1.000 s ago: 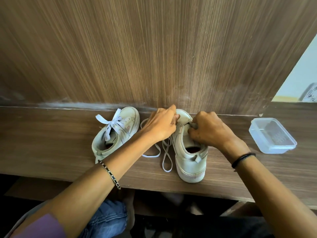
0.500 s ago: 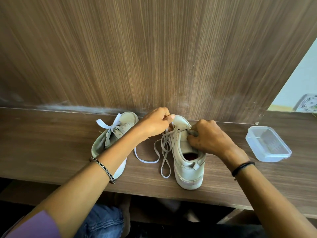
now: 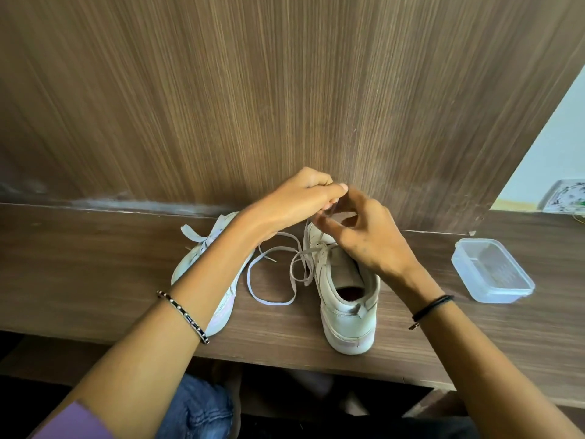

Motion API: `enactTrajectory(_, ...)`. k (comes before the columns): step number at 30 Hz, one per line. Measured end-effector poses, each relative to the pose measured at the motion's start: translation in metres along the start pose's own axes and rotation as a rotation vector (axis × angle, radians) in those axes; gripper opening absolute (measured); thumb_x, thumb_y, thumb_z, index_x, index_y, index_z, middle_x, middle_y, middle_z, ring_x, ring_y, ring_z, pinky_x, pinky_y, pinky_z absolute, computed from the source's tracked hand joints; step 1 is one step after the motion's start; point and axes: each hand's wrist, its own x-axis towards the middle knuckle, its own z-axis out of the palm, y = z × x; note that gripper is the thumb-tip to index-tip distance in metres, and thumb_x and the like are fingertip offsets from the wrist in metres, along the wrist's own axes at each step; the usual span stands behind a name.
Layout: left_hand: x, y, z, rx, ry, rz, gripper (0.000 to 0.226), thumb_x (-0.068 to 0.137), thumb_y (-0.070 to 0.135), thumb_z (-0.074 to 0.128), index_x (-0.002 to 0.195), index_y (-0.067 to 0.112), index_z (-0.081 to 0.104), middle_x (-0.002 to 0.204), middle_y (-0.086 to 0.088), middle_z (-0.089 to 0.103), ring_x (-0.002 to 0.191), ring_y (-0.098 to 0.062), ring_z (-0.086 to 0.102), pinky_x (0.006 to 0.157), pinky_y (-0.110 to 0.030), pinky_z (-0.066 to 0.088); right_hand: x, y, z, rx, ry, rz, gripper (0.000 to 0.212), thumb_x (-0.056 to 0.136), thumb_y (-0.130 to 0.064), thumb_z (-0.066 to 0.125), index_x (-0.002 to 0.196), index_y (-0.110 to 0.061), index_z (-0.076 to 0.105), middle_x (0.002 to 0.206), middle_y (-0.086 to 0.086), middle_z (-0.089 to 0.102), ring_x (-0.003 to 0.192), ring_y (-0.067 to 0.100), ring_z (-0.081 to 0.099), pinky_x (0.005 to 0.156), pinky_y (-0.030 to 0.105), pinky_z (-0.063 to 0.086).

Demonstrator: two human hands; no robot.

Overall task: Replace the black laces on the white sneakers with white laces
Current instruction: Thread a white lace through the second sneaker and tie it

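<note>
The sneaker (image 3: pixel 345 299) being laced stands upright on the surface (image 3: pixel 95 255), just right of the middle. Its long axis runs front to back. The heel faces the person and sits close to the front edge, and the toe points away at the wooden back panel (image 3: pixel 285 90), leaning slightly left. The toe end nearly reaches the panel, so there is little room beyond it.

A white lace (image 3: pixel 272 301) is threaded through the sneaker's left eyelets. It falls in loose loops on the surface to the left, and one tip lies free. One strand rises from the toe area to the hands, which meet above the toe.

The left hand (image 3: pixel 294 201) has its fingers curled and pinches that strand at the fingertips. The right hand (image 3: pixel 370 239) reaches in over the tongue, with thumb and fingers half curved around the same strand. I cannot tell whether it grips the strand.

The second sneaker (image 3: pixel 199 264) lies just beyond the loops, tilted so that part of its sole shows. Its lace is tied in a bow, its toe points away and to the right, and the left forearm crosses over it. The lace loops fill the gap between the two sneakers.

Open surface runs far to the left of the second sneaker. On the right, a stretch of surface separates the upright sneaker from a clear plastic box (image 3: pixel 492 270), which sits well apart from it near the back panel's right edge.
</note>
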Motion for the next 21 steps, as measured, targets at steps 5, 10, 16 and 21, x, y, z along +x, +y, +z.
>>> enactTrajectory(5,-0.003,0.001,-0.019,-0.209,0.051,0.023,0.037,0.102,0.036,0.056,0.069,0.021,0.049,0.056,0.009,0.041,0.064,-0.011,0.045,0.076,-0.026,0.04,0.005,0.007,-0.004,0.178,0.207,0.062,0.018,0.1,-0.034,0.061,0.095,-0.022,0.074,0.074,-0.008,0.068,0.068,0.005,0.058,0.069,0.024,0.047)
enactTrajectory(10,0.0,-0.016,-0.043,-0.486,0.183,-0.107,0.037,0.103,0.031,0.055,0.068,0.022,0.05,0.056,0.007,0.049,0.054,-0.011,0.049,0.075,-0.032,0.044,0.009,0.016,-0.028,0.464,0.415,0.279,0.041,0.106,-0.036,0.048,0.09,-0.009,0.074,0.069,-0.005,0.067,0.065,0.007,0.053,0.056,0.019,0.04)
enactTrajectory(16,-0.004,-0.014,-0.036,-0.608,0.146,-0.079,0.033,0.101,0.033,0.058,0.073,0.017,0.056,0.107,-0.005,0.077,0.066,-0.012,0.06,0.073,-0.031,0.055,0.009,0.023,-0.022,0.31,0.155,0.374,0.038,0.103,-0.035,0.054,0.091,-0.006,0.075,0.076,0.002,0.074,0.067,0.012,0.06,0.057,0.023,0.043)
enactTrajectory(21,-0.002,-0.001,-0.016,-0.801,0.078,-0.038,0.023,0.101,0.027,0.059,0.088,0.009,0.066,0.114,-0.01,0.076,0.082,-0.016,0.072,0.073,-0.025,0.058,0.003,0.026,-0.011,-0.148,-0.081,0.208,0.059,0.088,-0.038,0.072,0.14,-0.018,0.05,0.133,0.0,0.053,0.117,0.021,0.058,0.099,0.041,0.051)
